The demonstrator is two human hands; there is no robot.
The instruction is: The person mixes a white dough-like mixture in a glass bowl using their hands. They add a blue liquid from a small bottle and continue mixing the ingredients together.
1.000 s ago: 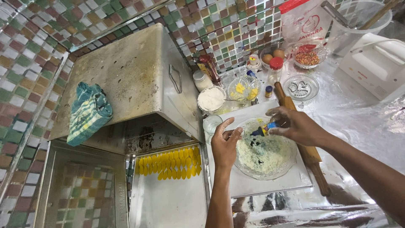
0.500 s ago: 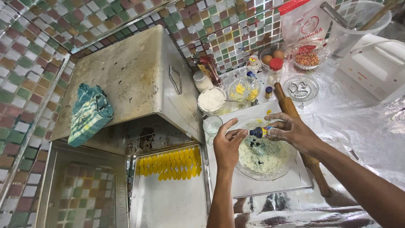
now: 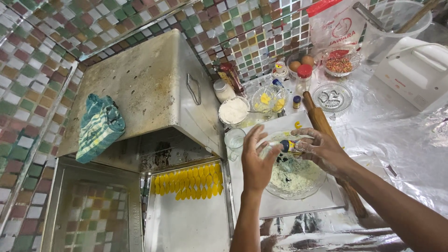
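I see my right hand (image 3: 322,150) pinching a small dark-capped bottle (image 3: 290,146) on its side, fingers clamped around its body, just above the glass mixing bowl (image 3: 311,184). That bowl holds pale dough flecked with dark drops and sits on a flat metal tray (image 3: 298,207). My left hand (image 3: 258,161) is at the bowl's near-left rim, fingers spread apart and loosely curved toward the bottle's cap end; whether the fingertips actually touch the cap I cannot tell.

Everything else I place from the bowl. A wooden rolling pin (image 3: 322,123) lies along its right side, running from the back of the counter toward me. Just left of the bowl stands a small empty glass (image 3: 234,139). Behind it sit a bowl of white flour (image 3: 233,111) and a glass bowl with yellow pieces (image 3: 269,99), and further back to the right a clear dish of metal cutters (image 3: 332,96). To the left of the bowl a baking tray (image 3: 189,219) carries rows of yellow pieces (image 3: 189,181). Beyond that is a metal oven box (image 3: 144,88) with a green striped cloth (image 3: 99,127) lying on top.
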